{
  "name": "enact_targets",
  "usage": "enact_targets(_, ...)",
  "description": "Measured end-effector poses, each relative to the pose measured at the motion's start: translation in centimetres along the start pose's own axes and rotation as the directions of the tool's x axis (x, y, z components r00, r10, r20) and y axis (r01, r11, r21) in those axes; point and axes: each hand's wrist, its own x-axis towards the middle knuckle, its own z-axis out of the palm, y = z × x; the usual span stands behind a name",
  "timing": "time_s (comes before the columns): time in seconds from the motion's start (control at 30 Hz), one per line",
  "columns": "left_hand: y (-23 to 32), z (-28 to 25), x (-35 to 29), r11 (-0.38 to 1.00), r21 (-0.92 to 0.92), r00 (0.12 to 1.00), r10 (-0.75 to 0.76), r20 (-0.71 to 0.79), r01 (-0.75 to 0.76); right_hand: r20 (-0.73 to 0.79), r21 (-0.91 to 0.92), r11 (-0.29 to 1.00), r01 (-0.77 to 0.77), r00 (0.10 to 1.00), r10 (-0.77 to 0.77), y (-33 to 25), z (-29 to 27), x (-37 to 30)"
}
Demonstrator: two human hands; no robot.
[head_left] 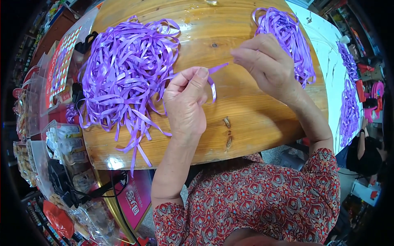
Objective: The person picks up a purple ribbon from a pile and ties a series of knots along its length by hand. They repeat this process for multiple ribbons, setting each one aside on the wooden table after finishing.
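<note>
My left hand [185, 107] pinches a narrow purple ribbon [218, 69] between thumb and forefinger. One end of the ribbon sticks out to the right of the thumb, and a short loop hangs below it. To the right, my right hand [271, 67] is raised with its fingers pressed together, a little apart from the ribbon's tip. Its fingertips are slightly blurred, so anything small between them is hidden. A large tangled heap of purple ribbons [127, 65] lies left of my left hand, with loose ends trailing toward the table's near edge. Beyond my right hand lies a smaller bundle of purple ribbons [279, 25].
The wooden table [213, 135] has a curved near edge. At the right, a white table [328, 49] bears more purple ribbons [349, 112], with a person in black [365, 153] beside it. Clear plastic bins [67, 141] with packaged goods stand along the left edge.
</note>
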Motion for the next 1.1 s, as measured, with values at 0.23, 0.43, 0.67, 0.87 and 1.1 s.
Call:
enact_targets(0.23,-0.2,0.3,0.1,0.999,-0.034,1.0,-0.003,0.028,0.004,0.005,0.001,0.997,0.08,0.997,-0.08,-1.2,0.7,0.3)
enact_targets(0.43,-0.1,0.6,-0.1,1.0,0.015,0.999,0.008,0.045,-0.008,0.049,0.021,0.996,0.09,0.995,-0.091,-0.7,0.5,-0.4)
enact_targets(0.67,0.1,0.5,-0.4,0.998,0.057,0.998,-0.029,0.061,0.025,0.063,0.011,0.997,0.08,0.995,-0.08,-1.2,0.6,-0.6)
enact_targets(0.87,0.0,0.8,-0.5,0.835,0.478,0.958,0.192,0.213,-0.274,0.152,0.081,0.989,-0.12,0.983,0.107,-0.9,-0.7,-1.4)
enact_targets(1.1,-0.3,1.7,-0.5,0.924,0.347,0.974,0.093,0.206,-0.161,0.654,0.675,-0.051,-0.736,0.565,0.502,-2.5,-2.2,-1.2)
